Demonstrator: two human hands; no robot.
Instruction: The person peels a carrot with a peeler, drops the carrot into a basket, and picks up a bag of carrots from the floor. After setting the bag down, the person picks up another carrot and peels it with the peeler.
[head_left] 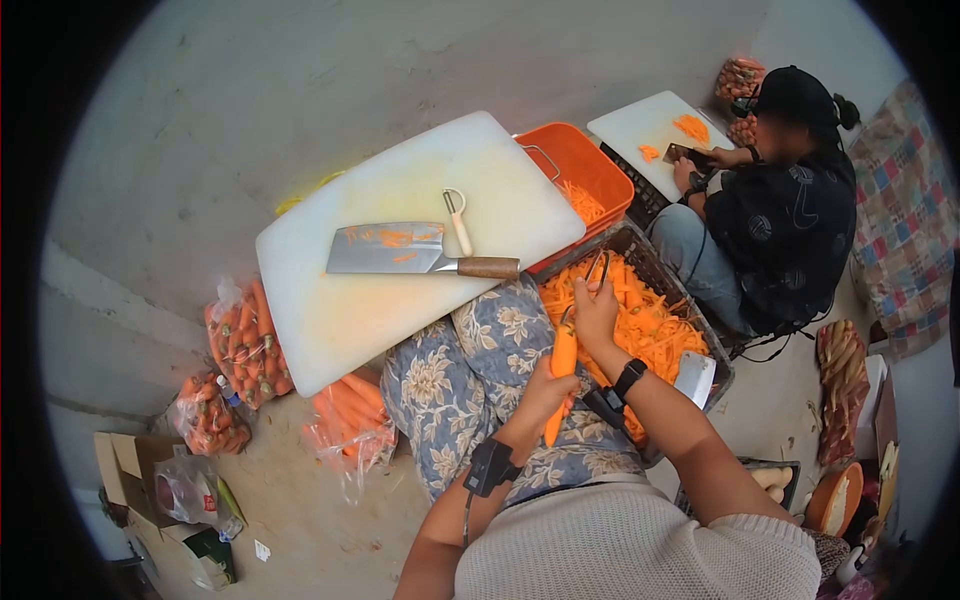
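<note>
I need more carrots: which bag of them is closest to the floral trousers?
The clear plastic bag of orange carrots on the floor right beside the blue floral trousers; the other carrot bags lie farther off.

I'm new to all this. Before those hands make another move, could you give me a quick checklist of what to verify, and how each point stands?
1. Carrot held in the left hand: ok.
2. Peeler held in the right hand: ok.
3. Cleaver out of both hands, flat on the cutting board: ok.
4. Carrot wholly over the crate of shreds: not ok; its lower end appears over the lap.
5. Co-worker's hands apart from these two: ok, they are at another board.
6. Carrot peeled all round: cannot tell; its underside is hidden.
</note>
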